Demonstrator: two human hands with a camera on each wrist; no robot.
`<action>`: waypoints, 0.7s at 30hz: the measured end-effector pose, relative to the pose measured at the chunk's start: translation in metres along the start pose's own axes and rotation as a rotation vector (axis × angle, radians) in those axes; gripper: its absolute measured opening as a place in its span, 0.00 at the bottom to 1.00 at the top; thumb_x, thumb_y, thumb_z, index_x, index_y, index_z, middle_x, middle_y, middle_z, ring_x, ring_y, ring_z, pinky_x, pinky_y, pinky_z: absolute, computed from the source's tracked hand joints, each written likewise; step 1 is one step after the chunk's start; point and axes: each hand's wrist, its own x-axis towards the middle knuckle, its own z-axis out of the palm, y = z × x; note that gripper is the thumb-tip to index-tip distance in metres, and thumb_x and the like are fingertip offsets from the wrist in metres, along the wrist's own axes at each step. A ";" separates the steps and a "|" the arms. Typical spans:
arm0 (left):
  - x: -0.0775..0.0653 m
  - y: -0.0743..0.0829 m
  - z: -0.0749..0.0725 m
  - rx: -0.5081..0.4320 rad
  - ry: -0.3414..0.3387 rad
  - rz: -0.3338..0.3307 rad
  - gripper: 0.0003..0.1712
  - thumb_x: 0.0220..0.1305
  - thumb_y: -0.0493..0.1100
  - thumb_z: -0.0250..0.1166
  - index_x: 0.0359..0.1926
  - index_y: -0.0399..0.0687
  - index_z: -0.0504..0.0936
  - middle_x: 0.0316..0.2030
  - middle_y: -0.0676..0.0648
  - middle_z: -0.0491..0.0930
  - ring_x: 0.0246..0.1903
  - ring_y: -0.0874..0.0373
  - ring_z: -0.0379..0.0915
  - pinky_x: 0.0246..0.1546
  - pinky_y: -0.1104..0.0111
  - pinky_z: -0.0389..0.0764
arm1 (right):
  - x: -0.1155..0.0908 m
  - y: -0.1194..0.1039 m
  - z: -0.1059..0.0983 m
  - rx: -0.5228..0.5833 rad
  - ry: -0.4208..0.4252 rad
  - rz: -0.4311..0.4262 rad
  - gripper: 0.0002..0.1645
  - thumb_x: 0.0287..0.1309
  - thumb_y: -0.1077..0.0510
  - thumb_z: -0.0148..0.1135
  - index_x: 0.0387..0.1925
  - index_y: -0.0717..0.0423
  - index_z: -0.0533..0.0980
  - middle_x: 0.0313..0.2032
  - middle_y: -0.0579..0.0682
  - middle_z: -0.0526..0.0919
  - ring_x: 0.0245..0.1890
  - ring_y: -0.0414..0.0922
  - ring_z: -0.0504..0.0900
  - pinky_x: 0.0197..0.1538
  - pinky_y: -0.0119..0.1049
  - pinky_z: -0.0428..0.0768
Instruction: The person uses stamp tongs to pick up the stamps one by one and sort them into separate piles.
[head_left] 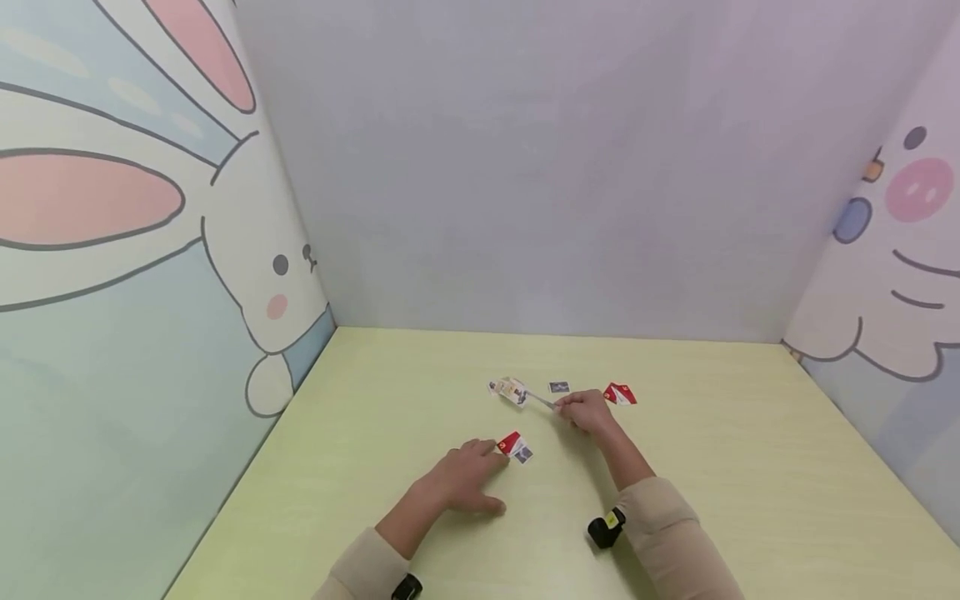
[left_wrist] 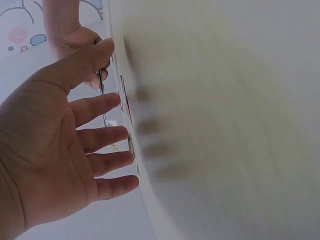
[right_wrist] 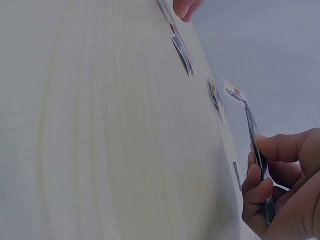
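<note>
My right hand (head_left: 588, 411) grips a pair of metal tweezers (right_wrist: 252, 129), thumb on one side and fingers curled round the other. Pinched in their tips is a small pictured stamp (right_wrist: 234, 92), raised above the table in the right wrist view. Just past it lies a group of similar stamps (right_wrist: 216, 99). My left hand (head_left: 468, 477) hovers low, palm down, with fingers spread and nothing in them; its shadow falls on the table. By its fingertips are a red stamp (head_left: 510, 442) and a grey one (head_left: 523, 455), overlapping.
A single grey stamp (head_left: 559, 387) lies beyond my right hand, and red and white stamps (head_left: 620, 394) lie to its right. The pale wooden table (head_left: 720, 467) meets a plain back wall (head_left: 540, 167). Panels with cartoon animals stand at the left and right sides.
</note>
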 end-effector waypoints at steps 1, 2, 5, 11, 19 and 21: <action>0.001 0.000 0.000 0.003 0.001 0.005 0.37 0.50 0.62 0.67 0.60 0.53 0.73 0.61 0.45 0.66 0.59 0.49 0.61 0.52 0.54 0.70 | 0.001 -0.001 0.001 0.000 -0.001 -0.001 0.10 0.53 0.66 0.60 0.37 0.66 0.81 0.16 0.50 0.72 0.13 0.39 0.62 0.17 0.30 0.61; 0.002 0.000 0.000 0.005 0.002 0.008 0.37 0.50 0.62 0.67 0.60 0.53 0.73 0.61 0.45 0.66 0.59 0.49 0.61 0.51 0.54 0.70 | 0.001 -0.002 0.001 0.004 -0.001 0.003 0.10 0.53 0.66 0.60 0.37 0.66 0.81 0.16 0.50 0.72 0.13 0.39 0.62 0.17 0.30 0.61; 0.004 0.000 0.001 0.004 -0.007 0.005 0.37 0.51 0.62 0.67 0.60 0.53 0.73 0.61 0.45 0.66 0.60 0.49 0.61 0.52 0.54 0.69 | 0.004 -0.002 0.004 0.015 0.002 0.006 0.10 0.53 0.66 0.59 0.37 0.66 0.81 0.16 0.50 0.72 0.13 0.40 0.63 0.17 0.31 0.61; 0.007 0.000 0.003 -0.005 -0.032 -0.012 0.38 0.51 0.62 0.67 0.61 0.54 0.72 0.62 0.46 0.65 0.60 0.50 0.60 0.52 0.54 0.69 | 0.013 0.000 0.010 0.034 0.039 0.012 0.11 0.51 0.67 0.60 0.37 0.67 0.81 0.16 0.50 0.72 0.13 0.38 0.63 0.17 0.30 0.62; 0.008 -0.001 0.004 -0.021 -0.040 -0.042 0.37 0.50 0.61 0.67 0.61 0.54 0.73 0.62 0.47 0.66 0.61 0.50 0.60 0.53 0.54 0.69 | 0.016 -0.001 0.016 0.031 0.064 0.002 0.11 0.47 0.69 0.60 0.35 0.68 0.81 0.17 0.49 0.73 0.12 0.38 0.63 0.17 0.30 0.63; 0.008 -0.001 0.004 -0.025 -0.037 -0.044 0.37 0.50 0.61 0.68 0.61 0.53 0.73 0.62 0.47 0.66 0.61 0.50 0.60 0.53 0.54 0.68 | 0.017 -0.002 0.018 0.024 0.062 0.009 0.11 0.47 0.69 0.60 0.35 0.68 0.81 0.17 0.49 0.73 0.12 0.38 0.63 0.16 0.30 0.63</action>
